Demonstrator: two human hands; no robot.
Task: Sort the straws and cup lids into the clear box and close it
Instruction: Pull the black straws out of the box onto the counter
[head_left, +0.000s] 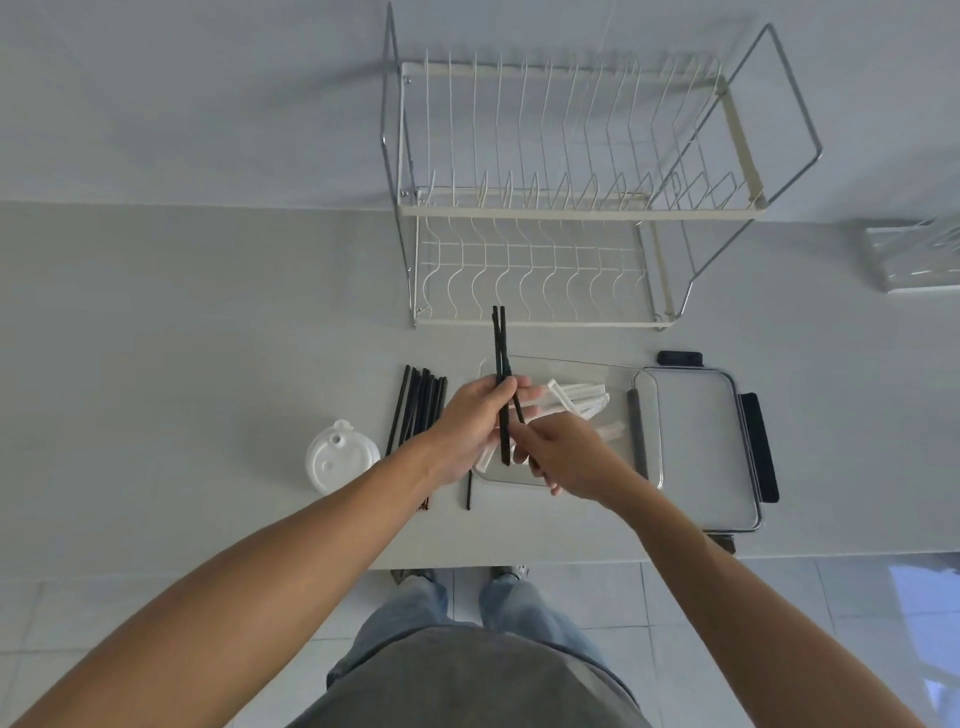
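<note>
Straws and lids, left to right. White cup lids (340, 462) sit stacked on the counter (182, 364), far left of the group, untouched. Just right of them lies a row of black straws (415, 410), side by side, near ends hidden under the left forearm. One single black straw (469, 491) lies apart from the row, beside the near-left corner of the clear box (571, 364).

Left hand (470, 423) is over the box's left edge, fingers curled round two black straws (500, 353). The pair crosses just above the fingers, tips pointing away toward the dish rack (571, 208); lower ends run down past the palm. Right hand (563, 460) is just right of it, over the box, thumb and fingertips at the lower ends of the same pair. Looks like a pinch, but the exact contact is hard to see.

Inside the box, past the fingers, lie white wrapped straws (579, 397), angled across the bottom, partly hidden by both hands.

Box lid (696, 447) lies flat on the counter touching the box's right side, black clips on its far and right edges. Box is open.
</note>
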